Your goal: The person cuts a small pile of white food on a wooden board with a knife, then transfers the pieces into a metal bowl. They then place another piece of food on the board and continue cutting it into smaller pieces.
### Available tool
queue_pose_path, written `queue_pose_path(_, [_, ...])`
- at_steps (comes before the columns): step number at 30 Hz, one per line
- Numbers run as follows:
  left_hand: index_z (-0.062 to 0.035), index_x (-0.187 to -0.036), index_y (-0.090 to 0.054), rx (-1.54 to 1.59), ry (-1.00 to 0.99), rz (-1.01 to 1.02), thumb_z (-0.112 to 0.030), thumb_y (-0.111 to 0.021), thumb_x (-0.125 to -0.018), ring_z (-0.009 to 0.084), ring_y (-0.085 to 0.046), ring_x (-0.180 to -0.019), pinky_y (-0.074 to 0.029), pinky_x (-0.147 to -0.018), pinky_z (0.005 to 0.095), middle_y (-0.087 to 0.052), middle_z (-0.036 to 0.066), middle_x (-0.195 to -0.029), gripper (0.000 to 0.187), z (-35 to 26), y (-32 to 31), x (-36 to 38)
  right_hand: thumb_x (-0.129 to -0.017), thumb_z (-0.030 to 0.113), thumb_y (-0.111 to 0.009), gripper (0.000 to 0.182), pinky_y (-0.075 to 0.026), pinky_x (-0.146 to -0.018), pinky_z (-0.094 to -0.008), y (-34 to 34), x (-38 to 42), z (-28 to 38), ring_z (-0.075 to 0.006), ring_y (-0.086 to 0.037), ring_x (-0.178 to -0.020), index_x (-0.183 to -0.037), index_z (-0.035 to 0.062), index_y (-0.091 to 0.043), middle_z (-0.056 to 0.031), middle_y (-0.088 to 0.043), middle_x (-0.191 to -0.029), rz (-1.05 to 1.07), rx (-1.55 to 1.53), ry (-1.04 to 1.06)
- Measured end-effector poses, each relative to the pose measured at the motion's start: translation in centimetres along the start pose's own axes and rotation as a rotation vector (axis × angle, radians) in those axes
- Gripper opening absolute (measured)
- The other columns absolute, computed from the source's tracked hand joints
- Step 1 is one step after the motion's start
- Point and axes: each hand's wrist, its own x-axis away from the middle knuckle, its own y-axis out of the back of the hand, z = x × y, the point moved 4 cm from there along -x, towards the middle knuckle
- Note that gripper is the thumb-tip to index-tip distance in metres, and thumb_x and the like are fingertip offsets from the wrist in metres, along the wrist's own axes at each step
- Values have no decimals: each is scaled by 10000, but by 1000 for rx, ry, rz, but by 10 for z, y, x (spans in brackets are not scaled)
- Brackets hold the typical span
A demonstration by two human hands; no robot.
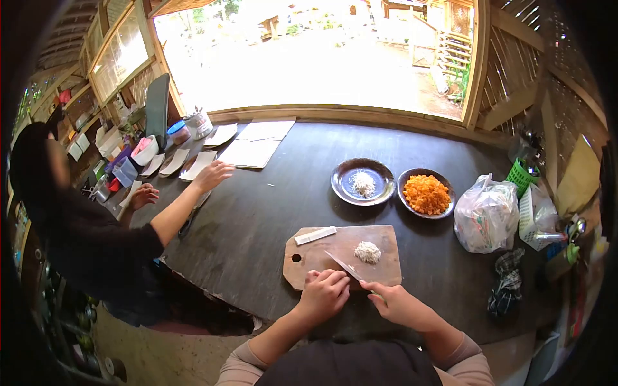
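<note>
A knife (pixel 346 265) is held by its handle in my right hand (pixel 397 305), its blade slanting to the upper left over a wooden cutting board (pixel 335 241). My left hand (pixel 324 294) rests at the board's near edge, left of the blade, with its fingers curled; what they hold, if anything, is hidden. Just beyond the blade lies a small heap of pale shreds (pixel 367 252). A whitish strip (pixel 315 235) lies near the board's far left corner. Behind the board are a dark plate (pixel 342 190) with white shreds (pixel 363 184) and a bowl of orange pieces (pixel 427 194).
At the left a person (pixel 96 244) stretches an arm over the dark table (pixel 257 257), near papers (pixel 257 141) and containers. On the right are a filled plastic bag (pixel 486 215), a dark cloth (pixel 506 282), a green basket (pixel 522 177) and a white basket (pixel 529 220).
</note>
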Motion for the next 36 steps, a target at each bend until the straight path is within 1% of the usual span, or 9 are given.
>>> queue_pose_path(5, [-100,-964,-704,-4,-11,7,-210,-661,-846,146,-615,-978,-364,-853,391,-672,-8,-1028,167,0,2,0,-944,93,-597,350,-501,-613,-365,17,0,15,-288,-567,-531,-1291,132,-583,-209,-631,-713,219,-9,-333])
queue_pose_path(9, [-99,-962,-706,-1,-28,3,-209,-661,-846,147,-615,-977,-366,-851,387,-672,-5,-1029,167,2,0,0,-946,93,-595,343,-490,-595,-363,7,0,1,-270,-551,-514,-1286,141,-585,-200,-619,-682,190,-34,-310])
queue_pose_path(11, [-101,-959,-707,-9,-4,18,-209,-661,-845,148,-615,-976,-367,-848,385,-672,-9,-1029,164,0,0,0,-942,112,-599,320,-515,-634,-401,1,0,1,-374,-653,-634,-1261,132,-582,-234,-655,-755,82,-14,-115])
queue_pose_path(18, [-95,-965,-710,0,-9,17,-208,-665,-841,152,-617,-983,-370,-847,387,-676,0,-1027,174,2,1,1,-946,98,-600,349,-503,-627,-360,14,1,8,-301,-586,-559,-1290,148,-581,-216,-634,-722,201,-34,-293])
queue_pose_path(20, [-93,-967,-711,10,-8,16,-208,-665,-843,152,-617,-986,-371,-847,389,-677,1,-1026,175,1,1,0,-938,117,-609,347,-528,-672,-419,11,0,3,-401,-668,-703,-1282,151,-580,-246,-668,-804,229,-33,-352])
queue_pose_path(23, [-96,-962,-711,-9,4,23,-210,-664,-845,150,-615,-988,-371,-847,390,-678,-3,-1027,170,0,1,0,-942,125,-601,345,-528,-677,-418,-7,3,-15,-390,-669,-692,-1284,163,-581,-244,-670,-806,37,-23,-24])
queue_pose_path(29, [-95,-962,-711,8,-4,24,-212,-665,-846,155,-614,-989,-374,-850,388,-678,0,-1033,171,1,2,0,-950,136,-606,360,-512,-649,-378,14,1,7,-319,-631,-606,-1308,126,-567,-225,-640,-739,242,1,-340])
queue_pose_path(33, [-97,-959,-710,20,-9,26,-211,-666,-846,155,-614,-988,-376,-854,384,-676,-2,-1031,167,1,1,-1,-951,136,-605,350,-505,-631,-373,5,0,0,-303,-617,-580,-1298,118,-573,-215,-633,-718,164,-42,-249])
queue_pose_path(36, [-101,-952,-708,0,-4,32,-214,-663,-849,152,-614,-985,-377,-858,380,-674,-6,-1029,160,-1,2,-1,-948,117,-588,325,-530,-675,-418,3,-2,8,-395,-673,-701,-1272,108,-579,-240,-667,-797,62,-29,-116])
